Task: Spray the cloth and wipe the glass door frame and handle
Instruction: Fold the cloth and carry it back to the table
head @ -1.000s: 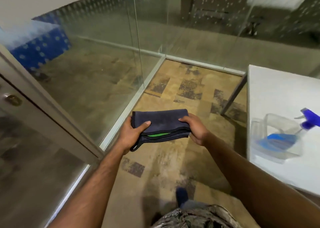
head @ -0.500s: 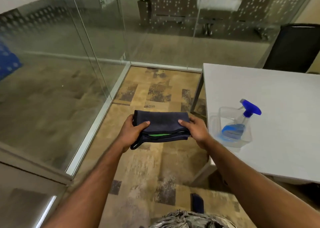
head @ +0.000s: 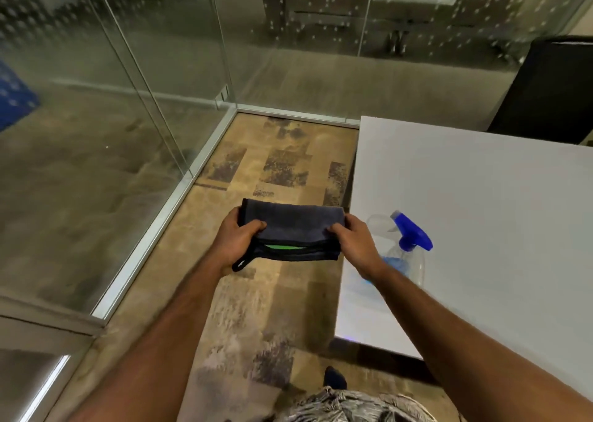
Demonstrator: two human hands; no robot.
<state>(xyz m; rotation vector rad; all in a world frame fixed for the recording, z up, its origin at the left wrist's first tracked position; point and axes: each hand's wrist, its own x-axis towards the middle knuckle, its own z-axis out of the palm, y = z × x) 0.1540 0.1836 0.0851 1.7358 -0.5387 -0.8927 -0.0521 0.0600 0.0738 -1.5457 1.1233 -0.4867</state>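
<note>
- Cloth [head: 293,227] sits folded between my left hand [head: 236,240] and right hand [head: 354,242], both pinching its ends, flat and ready for spray.
- Spray bottle [head: 407,248] waits on the white table [head: 481,213], just beside my right hand.

Single head-worn view looked forward and steeply down, close over both forearms, floor [head: 276,293] centre, glass wall [head: 96,133] left, white table [head: 481,229] right.

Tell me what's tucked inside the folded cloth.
A strip of bright green shows between the layers of the dark cloth, held by the left hand and right hand. The folds hide the rest.
</note>
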